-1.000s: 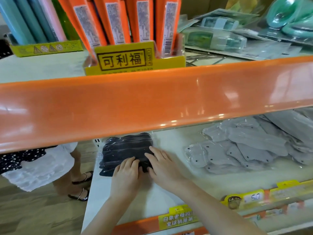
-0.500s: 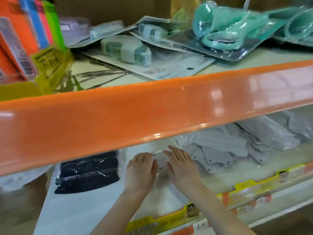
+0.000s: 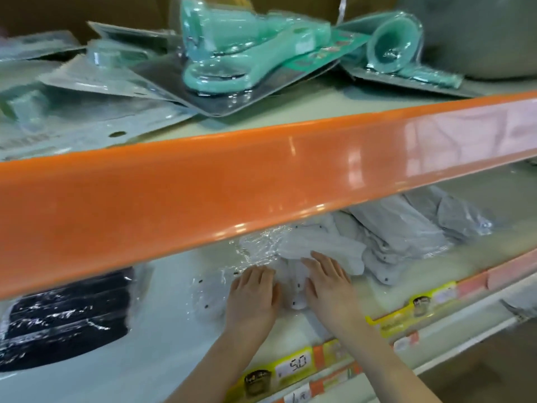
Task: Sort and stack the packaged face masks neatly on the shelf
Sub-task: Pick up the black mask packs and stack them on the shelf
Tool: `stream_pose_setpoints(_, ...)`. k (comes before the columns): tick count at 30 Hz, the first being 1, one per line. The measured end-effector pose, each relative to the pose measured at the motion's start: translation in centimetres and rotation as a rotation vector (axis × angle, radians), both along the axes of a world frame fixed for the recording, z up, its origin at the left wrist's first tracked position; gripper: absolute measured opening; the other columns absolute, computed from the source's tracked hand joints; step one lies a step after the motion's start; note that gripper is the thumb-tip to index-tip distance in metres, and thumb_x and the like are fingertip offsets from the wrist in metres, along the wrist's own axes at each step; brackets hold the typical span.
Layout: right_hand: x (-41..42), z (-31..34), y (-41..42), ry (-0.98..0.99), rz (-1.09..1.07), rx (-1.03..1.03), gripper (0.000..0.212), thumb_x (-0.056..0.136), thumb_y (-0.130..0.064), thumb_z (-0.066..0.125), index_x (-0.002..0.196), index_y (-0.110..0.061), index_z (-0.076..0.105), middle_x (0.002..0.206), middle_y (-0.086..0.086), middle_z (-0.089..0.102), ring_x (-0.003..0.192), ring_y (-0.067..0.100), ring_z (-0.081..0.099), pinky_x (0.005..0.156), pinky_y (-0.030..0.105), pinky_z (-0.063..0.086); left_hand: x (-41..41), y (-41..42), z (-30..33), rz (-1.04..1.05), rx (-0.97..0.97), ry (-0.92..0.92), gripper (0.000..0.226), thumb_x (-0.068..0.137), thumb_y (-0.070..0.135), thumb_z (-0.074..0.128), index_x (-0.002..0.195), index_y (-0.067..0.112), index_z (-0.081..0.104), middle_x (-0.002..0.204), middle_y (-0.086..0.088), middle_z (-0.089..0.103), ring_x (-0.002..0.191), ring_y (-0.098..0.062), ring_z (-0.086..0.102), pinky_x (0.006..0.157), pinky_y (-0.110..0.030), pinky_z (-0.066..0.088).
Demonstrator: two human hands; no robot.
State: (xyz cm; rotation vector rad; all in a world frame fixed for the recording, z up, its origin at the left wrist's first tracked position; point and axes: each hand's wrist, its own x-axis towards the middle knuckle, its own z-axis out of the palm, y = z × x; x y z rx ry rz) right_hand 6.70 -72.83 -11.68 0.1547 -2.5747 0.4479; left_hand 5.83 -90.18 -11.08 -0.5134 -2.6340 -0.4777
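Both hands are down flat on the lower shelf (image 3: 162, 338), working the pale mask pkgs. Left hand (image 3: 252, 298) lies palm-down, fingers straight and close together, on a clear-wrapped white mask pack (image 3: 215, 289); right hand (image 3: 328, 283) sits just beside it, fingers straight and slightly fanned, pressing the near edge of the loose heap of grey/white mask packs (image 3: 386, 237) that runs off to the right under the orange shelf edge (image 3: 203, 181). Nothing pinched or gripped as far as I can see; thumbs partly hidden. The black mask stack (image 3: 64, 324) lies well apart at the left, looking squared already, so my read is the black sort is done and the pale ones are the step in hand, w/ most of that heap left to go. Next move prob calls for gathering the slippery wrappers (they'll slide on each other) into one aligned pile w/o pushing them further back. Yellow price tags (image 3: 290, 367) line the front rail; teal blister-packed goods (image 3: 220, 53) on the shelf above don't matter here.
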Motion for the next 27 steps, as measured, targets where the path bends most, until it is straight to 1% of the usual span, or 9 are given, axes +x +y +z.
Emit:
stream_pose_setpoints(3,-0.4,-0.6,1.9,-0.02,0.008,0.026,0.038,0.079,-0.024,0.043,0.107,-0.01,0.065,0.117,0.013,0.063,0.101,0.03,0.062,0.085,0.039,0.052,-0.3,2.0,0.0,0.002,0.006,-0.006,0.03,0.074,0.034,0.041,0.082,0.021,0.066,0.085,0.009,0.065,0.087,-0.013,0.056,0.068,-0.025,0.045)
stream_pose_setpoints(6,-0.6,-0.9,3.1,-0.012,-0.006,0.032,0.039,0.081,-0.032,0.046,0.104,-0.009,0.068,0.115,0.014,0.065,0.102,0.028,0.061,0.081,0.04,0.055,-0.5,3.6,-0.2,0.007,-0.013,-0.066,0.031,0.075,0.037,0.042,0.084,0.021,0.067,0.086,0.008,0.066,0.083,-0.016,0.064,0.067,-0.028,0.05)
stream_pose_setpoints(9,-0.7,-1.4,3.5,-0.007,-0.02,-0.008,0.038,0.081,-0.035,0.049,0.106,-0.012,0.066,0.117,0.012,0.064,0.104,0.027,0.056,0.082,0.04,0.054,-0.4,4.6,-0.6,0.035,-0.041,-0.109,0.037,0.076,0.038,0.042,0.089,0.019,0.07,0.094,0.003,0.069,0.088,-0.019,0.066,0.082,-0.032,0.042)
stream_pose_setpoints(11,-0.8,-1.8,3.6,-0.039,-0.037,-0.013,0.04,0.082,-0.037,0.049,0.112,-0.014,0.061,0.122,0.013,0.061,0.106,0.032,0.059,0.085,0.042,0.052,-0.2,5.0,-0.8,0.056,-0.039,-0.119,0.04,0.077,0.038,0.042,0.091,0.015,0.071,0.097,-0.001,0.071,0.092,-0.022,0.066,0.087,-0.034,0.035)
stream_pose_setpoints(14,-0.9,-2.0,3.6,-0.065,-0.077,-0.011,0.047,0.086,-0.042,0.047,0.115,-0.009,0.062,0.123,0.015,0.061,0.109,0.035,0.06,0.088,0.043,0.051,0.0,5.3,-1.2,0.065,-0.036,-0.138,0.042,0.081,0.039,0.043,0.094,0.012,0.072,0.101,-0.003,0.07,0.097,-0.024,0.066,0.092,-0.037,0.034)
stream_pose_setpoints(18,-0.9,-1.7,3.6,-0.038,-0.088,-0.036,0.049,0.085,-0.043,0.047,0.112,-0.006,0.065,0.115,0.013,0.064,0.106,0.032,0.062,0.086,0.04,0.052,0.1,5.3,-2.0,0.057,-0.017,-0.087,0.04,0.083,0.039,0.046,0.098,0.011,0.07,0.104,-0.003,0.069,0.101,-0.026,0.063,0.096,-0.039,0.034)
stream_pose_setpoints(21,-0.8,-1.6,3.6,-0.012,-0.075,-0.031,0.041,0.082,-0.034,0.046,0.106,-0.009,0.067,0.108,0.007,0.067,0.101,0.026,0.064,0.082,0.037,0.052,0.2,5.3,-2.0,0.056,0.012,-0.072,0.041,0.084,0.041,0.047,0.099,0.011,0.069,0.104,-0.003,0.068,0.105,-0.023,0.055,0.097,-0.037,0.033)
stream_pose_setpoints(24,-0.6,-1.4,3.7,-0.003,-0.08,-0.033,0.035,0.078,-0.028,0.042,0.097,-0.015,0.069,0.101,0.001,0.069,0.096,0.021,0.065,0.077,0.035,0.052,0.3,5.4,-1.8,0.071,0.037,-0.123,0.042,0.083,0.043,0.047,0.099,0.009,0.066,0.101,-0.005,0.069,0.099,-0.025,0.062,0.096,-0.037,0.034)
stream_pose_setpoints(27,-0.3,-1.1,3.9,0.039,-0.083,-0.063,0.027,0.081,-0.026,0.042,0.086,-0.02,0.068,0.087,-0.005,0.068,0.084,0.019,0.065,0.068,0.033,0.05,0.4,5.3,-1.2,0.088,0.201,-0.235,0.035,0.082,0.037,0.06,0.105,0.012,0.056,0.101,-0.005,0.064,0.096,-0.029,0.062,0.094,-0.033,0.039)
